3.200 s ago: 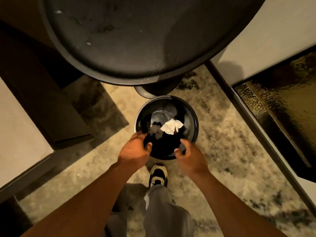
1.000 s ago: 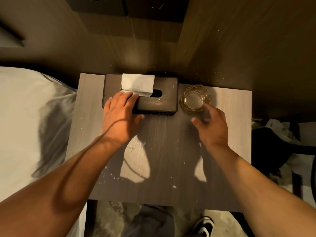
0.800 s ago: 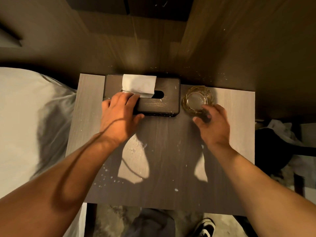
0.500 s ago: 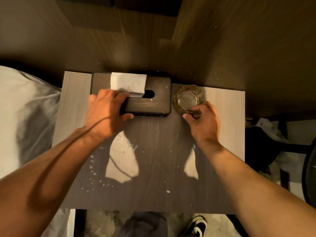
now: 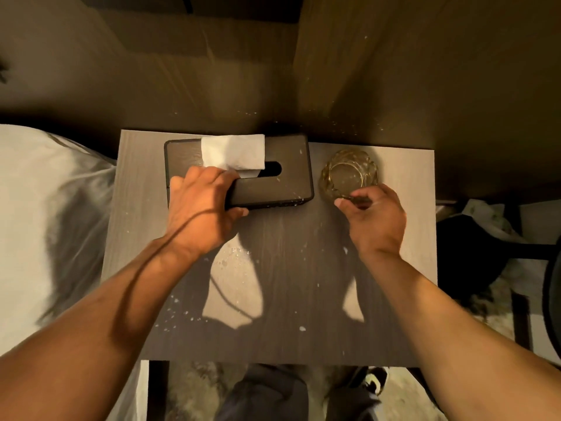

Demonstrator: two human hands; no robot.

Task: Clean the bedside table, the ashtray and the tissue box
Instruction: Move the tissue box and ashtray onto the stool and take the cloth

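Dim wood panelling backs a grey bedside table (image 5: pixel 273 299), which stands beside a bed with white bedding (image 5: pixel 39 214) on its left. White specks and droplets dot the tabletop and the wall behind it. At the back of the table lies a dark tissue box (image 5: pixel 288 165) with a white tissue (image 5: pixel 233 151) sticking out of its slot. Just to its right, apart from it, sits a glass ashtray (image 5: pixel 349 171). The left hand (image 5: pixel 200 208) grips the near left end of the tissue box, fingers over its top and thumb against its front side. The right hand (image 5: pixel 375 218) pinches the near rim of the ashtray between thumb and fingers. Below the table edge a shoe (image 5: pixel 375 379) shows on patterned carpet.
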